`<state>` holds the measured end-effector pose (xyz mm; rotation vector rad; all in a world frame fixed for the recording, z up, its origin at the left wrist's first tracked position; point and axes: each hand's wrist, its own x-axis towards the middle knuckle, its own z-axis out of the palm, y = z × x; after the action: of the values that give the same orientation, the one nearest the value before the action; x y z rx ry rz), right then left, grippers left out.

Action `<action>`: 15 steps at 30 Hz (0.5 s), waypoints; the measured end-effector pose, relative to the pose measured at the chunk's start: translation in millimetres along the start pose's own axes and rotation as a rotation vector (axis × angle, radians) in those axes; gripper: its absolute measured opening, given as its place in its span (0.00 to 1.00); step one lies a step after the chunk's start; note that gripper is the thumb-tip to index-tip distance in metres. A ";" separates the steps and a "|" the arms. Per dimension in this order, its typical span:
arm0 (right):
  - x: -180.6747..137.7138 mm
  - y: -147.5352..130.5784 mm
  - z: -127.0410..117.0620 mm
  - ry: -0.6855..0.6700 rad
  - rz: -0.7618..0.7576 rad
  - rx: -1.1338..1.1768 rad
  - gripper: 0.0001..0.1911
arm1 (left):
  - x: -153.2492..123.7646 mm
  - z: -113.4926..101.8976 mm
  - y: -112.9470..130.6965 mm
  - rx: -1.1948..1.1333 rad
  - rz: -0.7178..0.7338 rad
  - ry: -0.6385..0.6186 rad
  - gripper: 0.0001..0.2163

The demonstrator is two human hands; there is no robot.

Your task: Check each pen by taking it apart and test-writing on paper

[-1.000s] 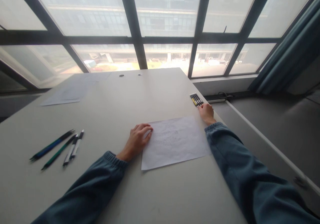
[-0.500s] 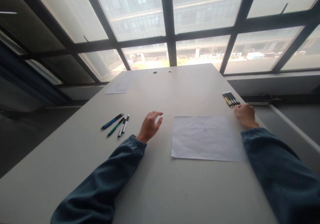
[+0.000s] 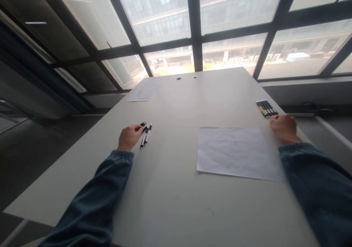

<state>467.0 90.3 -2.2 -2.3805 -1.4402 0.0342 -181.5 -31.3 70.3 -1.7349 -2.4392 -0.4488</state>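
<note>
My left hand (image 3: pixel 129 137) is over the pens on the left side of the table, its thumb and fingers pinched at the end of a dark pen that it mostly covers. The dark tip of another pen (image 3: pixel 143 123) shows just beyond the fingertips. Two white-and-black pens (image 3: pixel 146 136) lie side by side to the right of this hand. My right hand (image 3: pixel 283 129) rests as a loose fist near the right table edge, with nothing sticking out of it. Against its knuckles lies a neat row of several black pens (image 3: pixel 267 108), one with a yellow part.
A sheet of paper (image 3: pixel 236 153) with faint marks lies between my hands, its right edge near my right sleeve. More papers (image 3: pixel 143 92) lie at the far left of the white table (image 3: pixel 176 203). Large windows (image 3: pixel 165 12) stand beyond its far end.
My left hand has moved left from beside the paper onto the pens and closed its fingers there. My right fist stays by the pen row. The view has turned slightly left.
</note>
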 end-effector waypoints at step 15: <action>-6.7 -6.2 -12.8 -0.025 -0.014 0.045 0.19 | -8.2 2.9 13.2 0.061 -0.087 -0.150 0.13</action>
<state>461.1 83.5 10.7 -2.3420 -1.4517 0.0925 -166.1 -33.8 67.7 -1.7012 -2.6088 -0.2576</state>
